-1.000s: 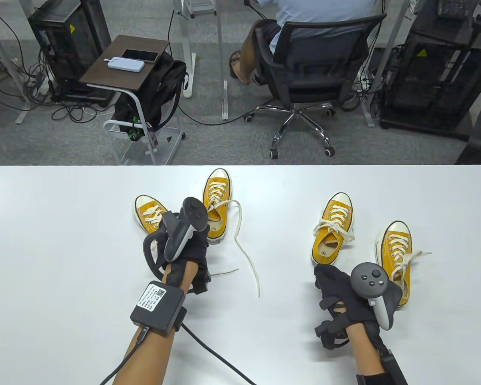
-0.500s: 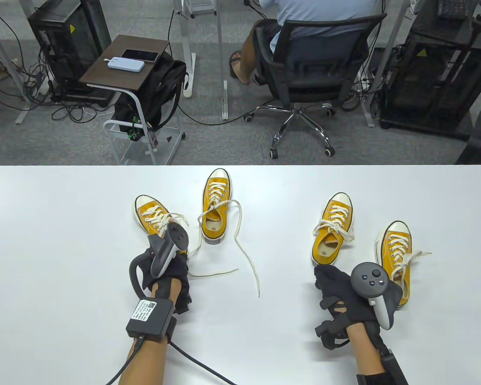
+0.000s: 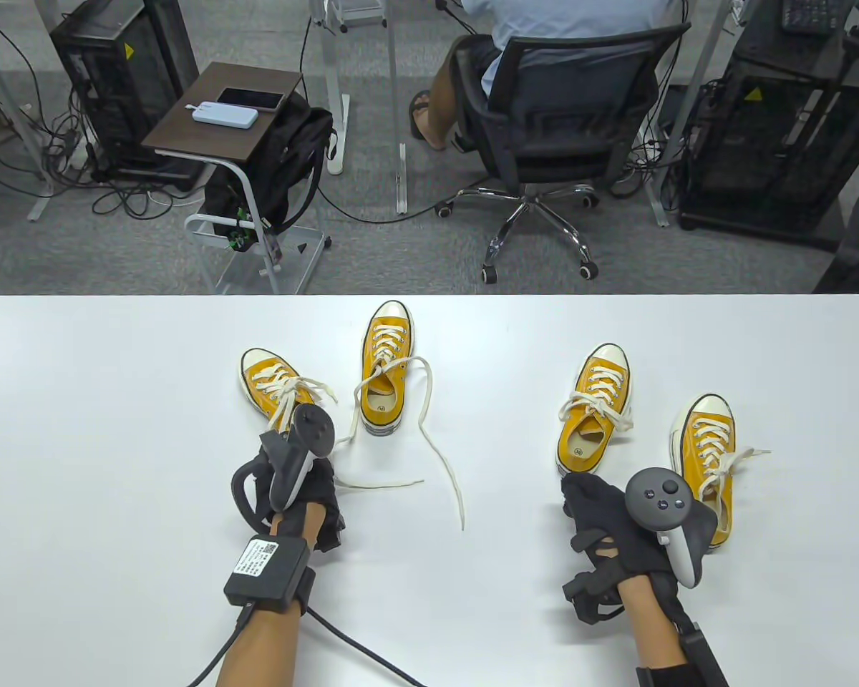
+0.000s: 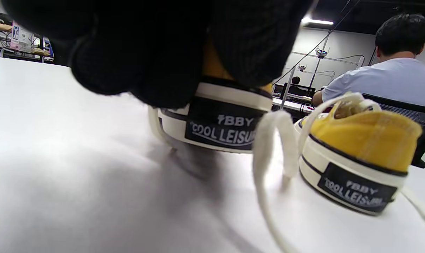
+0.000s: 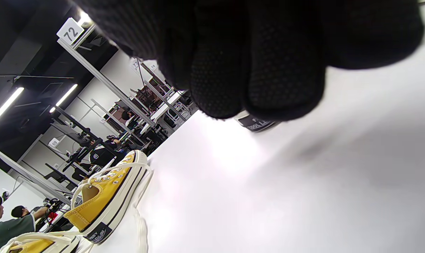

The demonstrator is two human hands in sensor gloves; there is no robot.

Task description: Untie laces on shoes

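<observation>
My left hand (image 3: 297, 494) sits at the heel of the far-left shoe (image 3: 272, 383), fingers curled on it in the wrist view; whether they truly grip it I cannot tell. My right hand (image 3: 615, 529) rests by the heel of the third shoe (image 3: 593, 411), its grasp hidden from me. The second shoe (image 3: 384, 368) trails loose laces (image 3: 440, 451) across the white table (image 3: 79, 429). The fourth shoe (image 3: 705, 451) lies partly behind my right tracker (image 3: 669, 515). Beyond the table, a person in an office chair (image 3: 551, 136) and a side table (image 3: 222, 114).
</observation>
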